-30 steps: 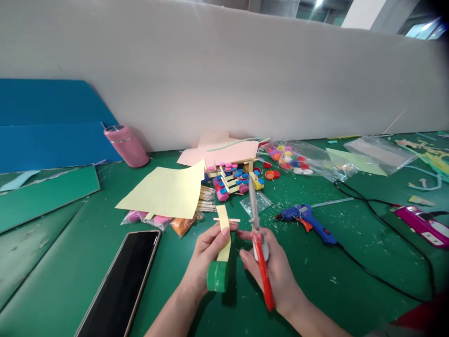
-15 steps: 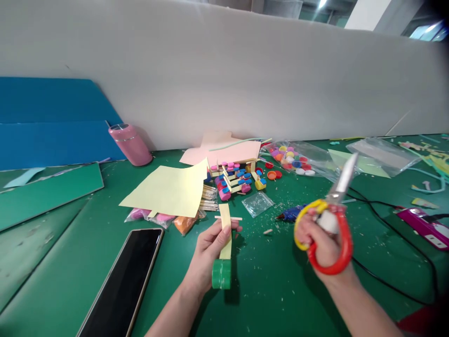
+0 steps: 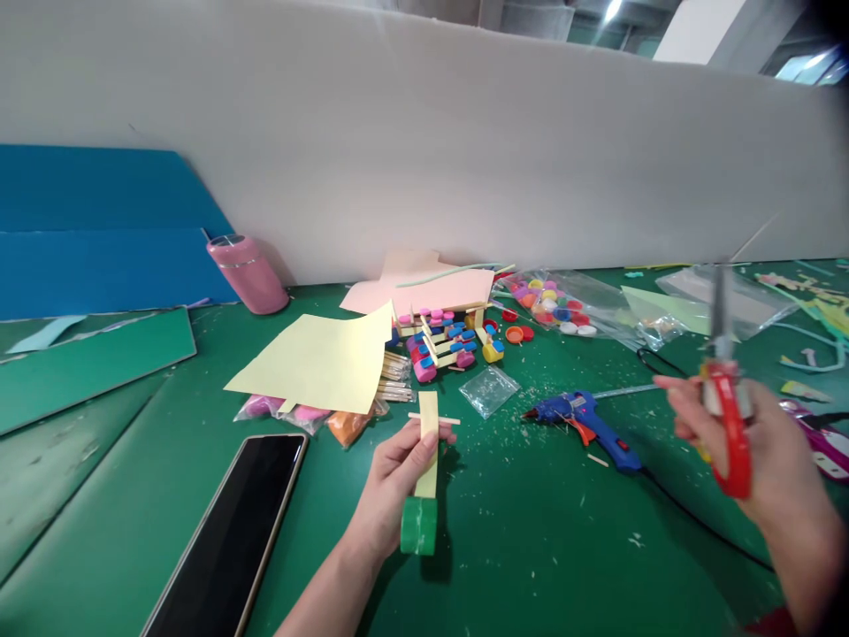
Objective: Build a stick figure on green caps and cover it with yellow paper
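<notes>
My left hand [image 3: 398, 469] pinches a flat pale yellow strip [image 3: 428, 482] between thumb and fingers. A thin pale stick [image 3: 446, 421] lies across its upper part, and a green bottle cap [image 3: 419, 526] sits at its lower end. Off to the right, my right hand [image 3: 773, 433] is raised with red-and-yellow-handled scissors [image 3: 730, 389], blades pointing up; the blades look blurred. Between the hands, a blue glue gun [image 3: 590, 429] lies on the green table. Beyond my left hand stand small assemblies of coloured caps and pale sticks [image 3: 438, 341].
A phone [image 3: 232, 531] lies at left, below a pale yellow sheet [image 3: 311, 358] that partly covers bagged items. Behind are a pink cup [image 3: 248, 274] and pink paper [image 3: 424, 287]. A bag of coloured caps [image 3: 554, 301] and a small clear bag [image 3: 489, 389] lie farther right. A white wall closes the back.
My right hand has swung to the right with the scissors and turned them, uncovering the glue gun. My left hand keeps almost the same place.
</notes>
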Available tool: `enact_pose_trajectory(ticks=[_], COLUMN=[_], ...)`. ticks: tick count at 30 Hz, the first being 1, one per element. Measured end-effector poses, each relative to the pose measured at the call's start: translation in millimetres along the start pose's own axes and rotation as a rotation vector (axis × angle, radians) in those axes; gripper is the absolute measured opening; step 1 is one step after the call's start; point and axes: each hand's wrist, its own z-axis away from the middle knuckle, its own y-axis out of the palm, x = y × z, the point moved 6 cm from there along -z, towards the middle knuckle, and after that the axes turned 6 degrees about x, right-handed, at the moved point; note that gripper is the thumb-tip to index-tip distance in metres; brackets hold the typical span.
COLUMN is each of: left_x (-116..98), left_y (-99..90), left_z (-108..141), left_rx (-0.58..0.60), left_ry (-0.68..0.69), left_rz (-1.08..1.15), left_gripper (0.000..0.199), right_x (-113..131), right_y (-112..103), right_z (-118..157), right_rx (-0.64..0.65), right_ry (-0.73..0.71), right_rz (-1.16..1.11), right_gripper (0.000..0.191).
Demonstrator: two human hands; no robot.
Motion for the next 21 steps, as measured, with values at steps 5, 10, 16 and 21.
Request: enact_pose_trajectory(ticks=[5, 10, 16, 21], left_x=[-1, -5, -9, -10], left_y=[3.0, 4.4, 6.6, 10.9], left_z=[0, 2, 3, 3], left_rx=[0.017, 0.038, 0.074, 0.109], left_ry=[0.020, 0.037, 0.076, 0.083], left_rz=[-0.021, -0.063, -0.139, -0.230], left_gripper=[0.022, 0.023, 0.026, 0.026], right_x=[38, 53, 44, 39], right_y=[74, 105, 94, 91], right_z=[55, 84, 81, 84], right_rx=[0.511, 0.777, 0.725, 0.727], right_ry=[-0.060, -0.247, -0.472, -0.528], right_rz=[0.126, 0.337, 0.598, 0.691], right_gripper=[0.042, 0.057, 0.066, 0.065])
